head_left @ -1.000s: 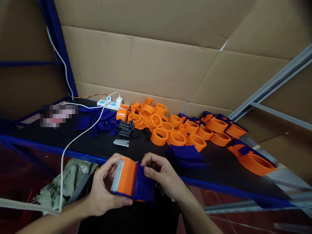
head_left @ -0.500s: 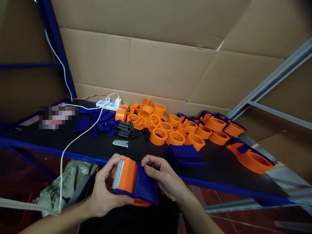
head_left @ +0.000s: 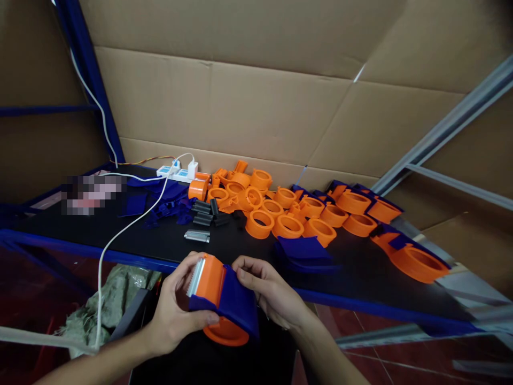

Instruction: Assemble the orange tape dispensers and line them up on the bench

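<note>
left hand [head_left: 172,307] grips wide, right hand [head_left: 267,289] curls (close beside).

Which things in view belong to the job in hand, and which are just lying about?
Likely belongs:
orange-and-blue piece in the left hand
orange rings
blue plates
silver strips

Seemingly lying about:
power strip
white cable
greenish sack

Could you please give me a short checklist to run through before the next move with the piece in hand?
1. Left hand has a hold on the orange-and-blue piece: ok.
2. Right hand is at the edge of the blue panel: ok.
3. Toothed metal strip sits along the orange end: ok.
4. Blue panel fully seated on the orange body: cannot tell.
5. White cable is clear of both hands: ok.
6. White cable is clear of the left forearm: cannot tell.
</note>
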`<state>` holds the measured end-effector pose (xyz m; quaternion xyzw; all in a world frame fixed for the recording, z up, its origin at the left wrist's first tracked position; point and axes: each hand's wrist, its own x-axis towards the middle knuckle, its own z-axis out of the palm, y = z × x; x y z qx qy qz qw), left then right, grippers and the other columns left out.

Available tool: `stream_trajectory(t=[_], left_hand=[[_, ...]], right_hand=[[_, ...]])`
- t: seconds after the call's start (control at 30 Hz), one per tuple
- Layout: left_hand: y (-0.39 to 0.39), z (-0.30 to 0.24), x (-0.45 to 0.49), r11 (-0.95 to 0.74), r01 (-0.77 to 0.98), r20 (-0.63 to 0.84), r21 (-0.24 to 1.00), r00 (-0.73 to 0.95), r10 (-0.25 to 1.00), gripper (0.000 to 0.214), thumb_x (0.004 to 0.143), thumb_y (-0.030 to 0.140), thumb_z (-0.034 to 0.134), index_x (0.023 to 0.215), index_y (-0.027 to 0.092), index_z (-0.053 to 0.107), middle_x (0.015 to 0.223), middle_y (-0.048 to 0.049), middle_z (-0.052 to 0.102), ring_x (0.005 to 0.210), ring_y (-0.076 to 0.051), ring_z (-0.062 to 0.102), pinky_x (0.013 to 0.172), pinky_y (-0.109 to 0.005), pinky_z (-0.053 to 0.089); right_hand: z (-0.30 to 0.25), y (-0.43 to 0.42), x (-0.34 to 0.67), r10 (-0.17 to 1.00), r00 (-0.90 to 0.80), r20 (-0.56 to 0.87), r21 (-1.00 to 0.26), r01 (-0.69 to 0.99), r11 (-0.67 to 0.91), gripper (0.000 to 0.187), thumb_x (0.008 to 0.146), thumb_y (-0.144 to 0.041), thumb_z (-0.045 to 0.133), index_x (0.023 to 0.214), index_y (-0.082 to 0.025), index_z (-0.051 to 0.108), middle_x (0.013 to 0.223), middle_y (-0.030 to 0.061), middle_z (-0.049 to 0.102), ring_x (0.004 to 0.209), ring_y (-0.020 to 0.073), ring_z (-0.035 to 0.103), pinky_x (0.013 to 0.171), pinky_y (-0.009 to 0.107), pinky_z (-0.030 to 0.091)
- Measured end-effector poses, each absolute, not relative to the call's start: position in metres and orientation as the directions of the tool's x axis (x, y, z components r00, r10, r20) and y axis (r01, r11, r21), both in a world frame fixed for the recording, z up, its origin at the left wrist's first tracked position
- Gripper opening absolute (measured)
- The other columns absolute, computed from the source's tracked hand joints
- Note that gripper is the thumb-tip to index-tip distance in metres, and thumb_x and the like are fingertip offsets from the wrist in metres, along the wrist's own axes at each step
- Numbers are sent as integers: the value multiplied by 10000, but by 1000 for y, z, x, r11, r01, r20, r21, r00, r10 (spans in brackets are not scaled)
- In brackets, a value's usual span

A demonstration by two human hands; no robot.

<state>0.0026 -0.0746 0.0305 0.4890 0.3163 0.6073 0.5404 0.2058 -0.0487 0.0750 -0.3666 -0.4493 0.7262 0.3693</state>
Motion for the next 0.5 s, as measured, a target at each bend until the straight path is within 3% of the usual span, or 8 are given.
stream_trajectory(t=[0.5], left_hand=[[-76, 32, 2, -261, -317, 309, 912, 112, 944, 693, 618, 276, 905, 1252, 319, 629, 1118, -14, 618, 999, -218, 629, 882, -262, 512]], right_hand=[[73, -51, 208, 859, -461, -222, -912, -212, -350, 337, 771, -430, 824, 858, -156, 648, 764, -11, 557, 656, 91, 464, 599, 193, 371]])
